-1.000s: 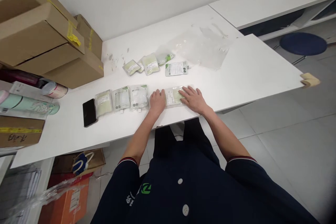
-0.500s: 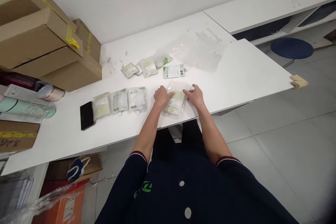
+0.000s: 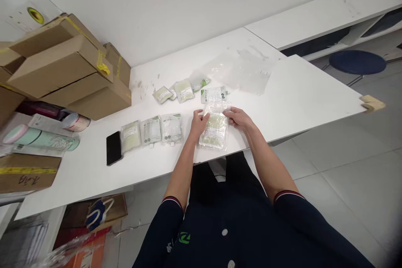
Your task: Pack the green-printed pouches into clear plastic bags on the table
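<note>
A clear plastic bag [image 3: 216, 142] with a pale green labelled packet inside lies near the table's front edge. My left hand [image 3: 198, 124] grips its left side, thumb on top. At the upper right side, my right hand [image 3: 240, 118] pinches the plastic between thumb and fingers. To the left lie two bagged white-and-green pouches, one [image 3: 171, 127] beside the other [image 3: 152, 130], and a bagged pale green packet [image 3: 131, 135]. Behind my hands rests a white-and-green pouch [image 3: 214, 94], with several pale green packets [image 3: 184, 90] to its left.
A black phone [image 3: 113, 148] lies left of the packets. Stacked cardboard boxes [image 3: 63, 71], a tin [image 3: 76, 122] and a mint-green bottle [image 3: 52, 139] stand at the left. Clear plastic bags [image 3: 251, 73] spread at the back. The table corner has a guard [image 3: 372, 103]; beyond is a blue stool [image 3: 358, 62].
The camera view has shifted, so everything sits lower and further right. Both hands stay on the bag, and its upper part now lies flatter over the packet.
</note>
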{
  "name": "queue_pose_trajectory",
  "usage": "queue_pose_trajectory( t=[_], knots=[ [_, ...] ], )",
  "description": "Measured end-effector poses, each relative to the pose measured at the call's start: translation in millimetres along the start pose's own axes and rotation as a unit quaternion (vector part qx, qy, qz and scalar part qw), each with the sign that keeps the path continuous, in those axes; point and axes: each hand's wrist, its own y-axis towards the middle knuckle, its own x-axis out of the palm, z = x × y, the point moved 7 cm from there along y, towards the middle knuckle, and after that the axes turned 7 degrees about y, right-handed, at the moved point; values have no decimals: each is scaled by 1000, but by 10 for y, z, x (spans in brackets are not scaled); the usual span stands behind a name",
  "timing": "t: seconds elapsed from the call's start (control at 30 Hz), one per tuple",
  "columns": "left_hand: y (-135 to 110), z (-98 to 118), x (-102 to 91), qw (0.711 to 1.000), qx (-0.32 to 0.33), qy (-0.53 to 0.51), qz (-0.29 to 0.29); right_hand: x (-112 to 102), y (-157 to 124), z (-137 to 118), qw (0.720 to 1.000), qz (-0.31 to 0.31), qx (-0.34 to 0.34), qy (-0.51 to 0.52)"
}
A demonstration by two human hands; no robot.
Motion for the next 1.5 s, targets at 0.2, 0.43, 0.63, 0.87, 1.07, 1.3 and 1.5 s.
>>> queue_pose_trajectory(
  t=[0.2, 0.43, 0.63, 0.87, 1.07, 1.3, 1.5],
  knots=[
    [60, 41, -63, 980, 76, -182, -22, 116, -22, -47, 987, 87, -133, -30],
    [161, -113, -25, 983, 64, -172, -10, 213, -77, -159, 963, -3, -208, -173],
    [105, 1, -124, 986, 71, -152, -18, 226, 3, -221, 929, -48, -133, -342],
    [-28, 84, -396, 997, 37, 54, 39, 414, 1, -197, 949, -74, -187, -244],
    [-200, 54, -539, 976, 21, 170, 133, 653, 183, 7, 932, 76, -197, -294],
    [-268, 176, -447, 940, 130, 293, 113, 1332, 508, 25, 882, 66, -201, -422],
    [-250, -76, -327, 920, 130, 369, -4, 1076, 638, -415, 840, 46, -243, -483]
  ],
)
